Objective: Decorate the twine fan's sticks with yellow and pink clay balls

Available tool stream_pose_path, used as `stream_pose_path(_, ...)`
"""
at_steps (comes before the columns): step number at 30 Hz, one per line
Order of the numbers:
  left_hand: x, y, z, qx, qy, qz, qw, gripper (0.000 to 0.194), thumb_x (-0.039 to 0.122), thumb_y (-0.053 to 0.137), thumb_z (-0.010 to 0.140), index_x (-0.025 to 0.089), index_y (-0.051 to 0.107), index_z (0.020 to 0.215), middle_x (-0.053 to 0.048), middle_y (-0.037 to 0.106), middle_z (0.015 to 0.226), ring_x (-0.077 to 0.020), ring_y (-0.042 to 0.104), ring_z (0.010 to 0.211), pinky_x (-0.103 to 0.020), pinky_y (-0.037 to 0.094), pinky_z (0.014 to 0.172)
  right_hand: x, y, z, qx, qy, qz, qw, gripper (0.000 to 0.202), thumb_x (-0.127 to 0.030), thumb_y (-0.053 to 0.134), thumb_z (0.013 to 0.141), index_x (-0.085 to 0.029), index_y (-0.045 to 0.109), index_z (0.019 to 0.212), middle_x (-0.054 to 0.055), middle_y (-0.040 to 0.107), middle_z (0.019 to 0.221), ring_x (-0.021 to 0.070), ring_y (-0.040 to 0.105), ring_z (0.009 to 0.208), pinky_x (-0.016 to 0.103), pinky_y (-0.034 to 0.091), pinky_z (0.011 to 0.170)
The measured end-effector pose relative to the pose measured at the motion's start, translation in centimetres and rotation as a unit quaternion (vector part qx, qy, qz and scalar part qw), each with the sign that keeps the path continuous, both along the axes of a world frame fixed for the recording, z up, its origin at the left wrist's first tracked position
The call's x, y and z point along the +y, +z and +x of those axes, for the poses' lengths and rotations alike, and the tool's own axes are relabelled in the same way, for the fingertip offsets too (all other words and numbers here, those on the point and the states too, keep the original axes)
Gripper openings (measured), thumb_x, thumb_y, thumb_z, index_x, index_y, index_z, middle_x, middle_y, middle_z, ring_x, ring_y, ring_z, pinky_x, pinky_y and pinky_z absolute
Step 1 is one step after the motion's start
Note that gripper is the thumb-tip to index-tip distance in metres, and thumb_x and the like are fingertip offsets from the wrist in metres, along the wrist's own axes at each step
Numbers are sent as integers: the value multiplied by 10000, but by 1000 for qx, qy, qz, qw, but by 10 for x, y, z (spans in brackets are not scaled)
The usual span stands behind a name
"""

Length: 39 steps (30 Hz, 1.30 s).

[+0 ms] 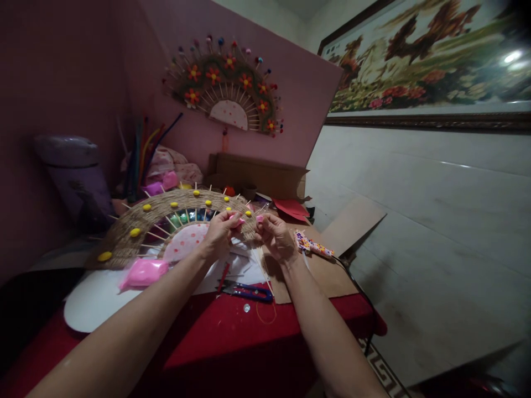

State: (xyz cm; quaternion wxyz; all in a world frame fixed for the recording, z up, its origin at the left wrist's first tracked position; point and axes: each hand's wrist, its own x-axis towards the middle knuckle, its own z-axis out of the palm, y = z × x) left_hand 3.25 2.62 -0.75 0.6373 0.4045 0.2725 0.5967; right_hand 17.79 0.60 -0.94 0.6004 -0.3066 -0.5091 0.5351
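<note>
Pink modelling clay is in both of my hands, in two separate pieces. My left hand (220, 232) pinches one piece of pink clay (236, 221). A smaller pink lump (259, 219) sits between the thumb and fingers of my right hand (277, 237). Behind and below them lies a fan-shaped frame (124, 243) of wound twine and thin sticks, dotted with yellow clay ovals (135, 232). At its centre is a white half-round with pink dots (186, 243). A bag of pink clay (145, 273) rests at the frame's front edge, left of my hands.
Blue-handled thread snips (249, 291) lie on the red cloth (207, 342). On the cardboard (319, 276) at right is a flower-patterned glue gun (313, 245) with a cord. Red paper (289, 209) lies behind. A finished flower fan (228, 83) hangs on the pink wall.
</note>
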Motion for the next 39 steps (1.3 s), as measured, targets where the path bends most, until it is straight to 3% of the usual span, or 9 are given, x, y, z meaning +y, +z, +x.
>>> stream_pose_path(5, -3, -1, 2, 53, -67, 26, 996, 406, 452, 759, 606, 133, 514, 551, 17, 488, 492, -41, 368, 396, -181, 206, 376, 5, -5, -3, -11, -22, 16, 1000, 289, -453, 724, 670, -195, 643, 774, -15, 549, 652, 85, 481, 552, 194, 406, 476)
stream_pose_path(11, -7, 0, 1, 95, -99, 40, 990, 440, 443, 754, 622, 148, 456, 488, 42, 406, 429, -35, 307, 349, -194, 140, 363, 4, -4, -6, -74, -89, 64, 991, 266, -406, 748, 641, -183, 615, 697, -35, 541, 628, 60, 403, 496, 182, 339, 434)
stream_pose_path(18, -5, -4, -2, 74, -162, 2, 984, 380, 377, 768, 619, 132, 486, 548, 24, 469, 521, -38, 360, 419, -176, 215, 399, 4, -5, -10, -89, -93, 97, 987, 243, -385, 747, 652, -184, 614, 683, -46, 545, 598, 61, 407, 476, 202, 324, 445)
stream_pose_path(22, -5, -5, -2, 82, -169, -14, 982, 341, 402, 746, 645, 111, 569, 651, 2, 504, 566, -46, 381, 445, -172, 223, 402, 7, -8, -9, -112, -132, 115, 978, 224, -381, 726, 671, -181, 629, 655, -23, 581, 631, 89, 480, 555, 219, 375, 517)
stream_pose_path(25, -7, -3, -1, 77, -165, -24, 983, 358, 422, 746, 648, 106, 579, 673, 26, 452, 539, -36, 335, 427, -167, 197, 390, 8, -9, -8, -120, -143, 129, 974, 213, -374, 721, 674, -180, 638, 644, -14, 595, 646, 103, 501, 592, 230, 389, 547)
stream_pose_path(29, -9, 1, -1, 50, -175, -27, 983, 312, 324, 789, 606, 108, 566, 640, 59, 365, 499, -28, 296, 425, -160, 165, 390, 8, -11, -6, -125, -136, 115, 976, 221, -404, 642, 752, -194, 695, 794, -10, 597, 679, 96, 470, 551, 233, 365, 508)
stream_pose_path(32, -9, 0, -1, 34, -181, -29, 982, 297, 322, 782, 618, 106, 584, 667, 52, 377, 514, -31, 309, 438, -160, 171, 397, 10, -12, -7, -141, -146, 136, 970, 246, -369, 678, 724, -216, 703, 915, 0, 626, 769, 117, 527, 644, 246, 406, 573)
stream_pose_path(37, -9, -1, -1, 31, -173, -41, 984, 336, 393, 755, 648, 103, 586, 649, 46, 390, 501, -31, 307, 419, -162, 160, 379, 13, -14, -8, -208, -194, 196, 938, 143, -334, 703, 699, -200, 686, 745, 12, 628, 768, 147, 556, 751, 260, 419, 652)
stream_pose_path(39, -10, 1, 0, 12, -183, -52, 982, 310, 363, 765, 635, 105, 598, 668, 33, 441, 530, -42, 376, 444, -162, 248, 394, 12, -13, -8, -196, -216, 192, 937, 175, -362, 690, 710, -191, 662, 733, 13, 625, 761, 144, 553, 728, 259, 416, 632)
